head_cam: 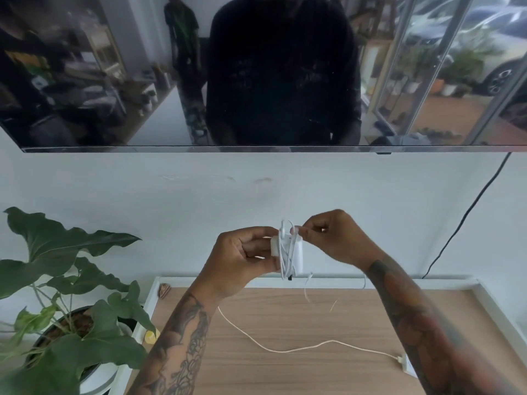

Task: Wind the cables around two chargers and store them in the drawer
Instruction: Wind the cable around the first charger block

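My left hand grips a white charger block held up in front of the wall, with several loops of its white cable wound around it. My right hand pinches that cable at the block's top right corner. A short loose end hangs below the block. A second white charger lies on the wooden tabletop at the right, partly hidden by my right forearm. Its long cable trails unwound across the wood toward my left arm. No drawer is in view.
A potted plant with large green leaves stands at the left beside the table. A wall-mounted dark screen hangs above. A black cord runs down the wall at the right. A small yellow object sits by the table's left edge.
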